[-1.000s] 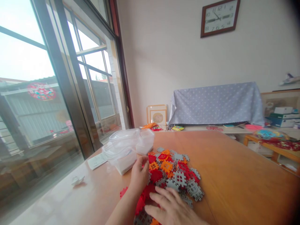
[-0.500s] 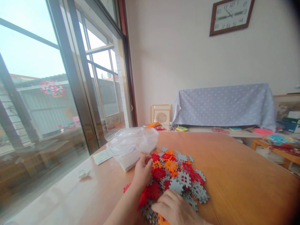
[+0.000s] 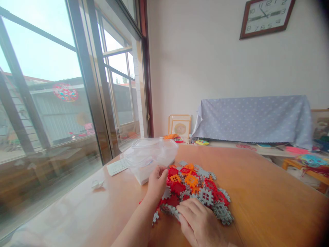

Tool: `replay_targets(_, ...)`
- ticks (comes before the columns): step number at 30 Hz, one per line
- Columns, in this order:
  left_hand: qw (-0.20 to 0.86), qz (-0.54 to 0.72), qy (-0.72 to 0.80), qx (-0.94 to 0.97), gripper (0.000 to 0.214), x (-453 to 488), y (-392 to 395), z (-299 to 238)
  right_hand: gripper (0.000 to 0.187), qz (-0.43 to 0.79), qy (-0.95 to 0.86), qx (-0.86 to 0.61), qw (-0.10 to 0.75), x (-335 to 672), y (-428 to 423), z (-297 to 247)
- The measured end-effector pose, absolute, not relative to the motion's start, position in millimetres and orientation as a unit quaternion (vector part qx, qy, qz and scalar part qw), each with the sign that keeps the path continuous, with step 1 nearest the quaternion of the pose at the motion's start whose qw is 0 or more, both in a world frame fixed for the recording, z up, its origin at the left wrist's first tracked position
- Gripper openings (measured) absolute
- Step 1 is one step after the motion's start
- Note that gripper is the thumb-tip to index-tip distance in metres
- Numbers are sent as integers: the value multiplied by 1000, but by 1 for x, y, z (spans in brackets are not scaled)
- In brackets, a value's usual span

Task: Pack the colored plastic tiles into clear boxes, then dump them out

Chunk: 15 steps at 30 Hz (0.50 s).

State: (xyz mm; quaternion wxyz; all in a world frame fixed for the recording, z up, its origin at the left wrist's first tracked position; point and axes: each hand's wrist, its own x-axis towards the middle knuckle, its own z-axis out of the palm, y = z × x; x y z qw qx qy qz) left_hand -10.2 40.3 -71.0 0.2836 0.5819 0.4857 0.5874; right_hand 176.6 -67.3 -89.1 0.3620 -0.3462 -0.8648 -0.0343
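A heap of interlocking plastic building blocks, notched squares in red, orange and grey, lies on the table in front of me. My left hand is at the heap's left edge, its fingers curled in beside the red blocks; whether it grips one is hidden. At the near side, my right hand has its fingers bent around the end of tilted grey blocks; its fingertips are partly hidden. A small loose grey block lies apart, next to my left forearm.
Clear plastic containers stand behind my left hand. A printed paper and a small white object lie farther left on the wooden table. Glass windows line the left side, and a cloth-covered object stands beyond the table.
My right hand has moved forward against the heap's near edge, and the grey blocks there have shifted with it. The orange block under it no longer shows. The view has turned slightly left.
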Motion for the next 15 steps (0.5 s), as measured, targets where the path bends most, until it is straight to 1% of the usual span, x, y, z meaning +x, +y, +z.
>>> replay_targets(7, 289, 590, 479, 582, 22, -10, 42, -72, 30, -43, -850, -405, 333, 169, -65, -100)
replay_targets(10, 293, 588, 478, 583, 21, -10, 41, -72, 22, -28, -844, -422, 329, 165, -65, -106)
replay_targets(12, 297, 585, 476, 585, 22, -10, 41, -72, 18, -4, -839, -429, 335, 167, -62, -110)
replay_targets(15, 302, 581, 472, 590, 24, -10, 41, -73, 17, 49, -803, -457, 380, 176, -54, -112)
